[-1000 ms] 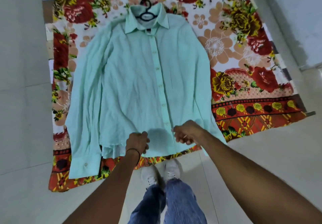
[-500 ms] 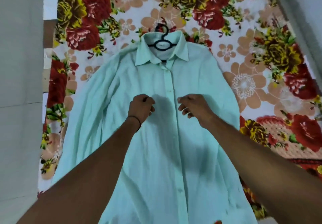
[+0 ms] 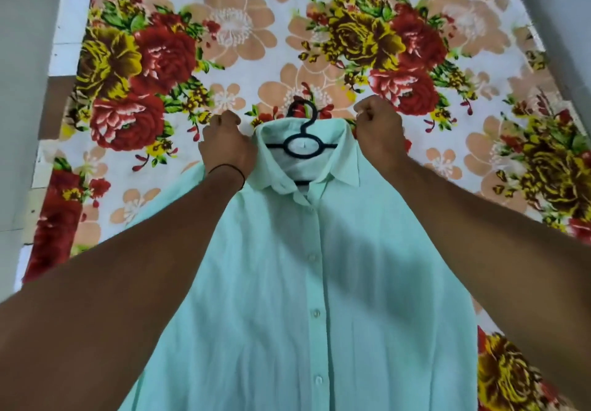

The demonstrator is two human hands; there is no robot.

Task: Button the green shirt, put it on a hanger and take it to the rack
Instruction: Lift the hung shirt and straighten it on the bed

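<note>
**Change from the earlier frames**
- One second ago both hands are at the near hem of the green shirt (image 3: 287,298). Half a second ago they are at chest height, one on each side of the button placket (image 3: 315,282).
- Both hands are now at the far end of the garment, on the shoulders, one on each side of the collar (image 3: 275,171).
- The view has moved with them. The collar and the hanger (image 3: 302,143) now sit mid-frame, and the hem is out of view.
- The shirt remains flat, front side up, on the floral blanket (image 3: 224,27).

**Grip**
- Left hand (image 3: 227,145): knuckles up, fingers curled down tight over the left shoulder of the shirt, just beside the collar. It grips the cloth, which bunches at the near-left side of the hand. A black band (image 3: 228,170) circles the wrist.
- Right hand (image 3: 379,132): closed to a narrow fist on the right shoulder edge, gripping the cloth there. The fingertips are tucked under and hidden.

**Position of the task items**
- The black hanger is inside the shirt. Its hook (image 3: 303,111) projects past the far edge of the collar and lies on the blanket between the two hands.
- The placket is closed at the visible buttons, and the collar lies open.
- Grey floor (image 3: 19,91) borders the blanket on the left.
</note>
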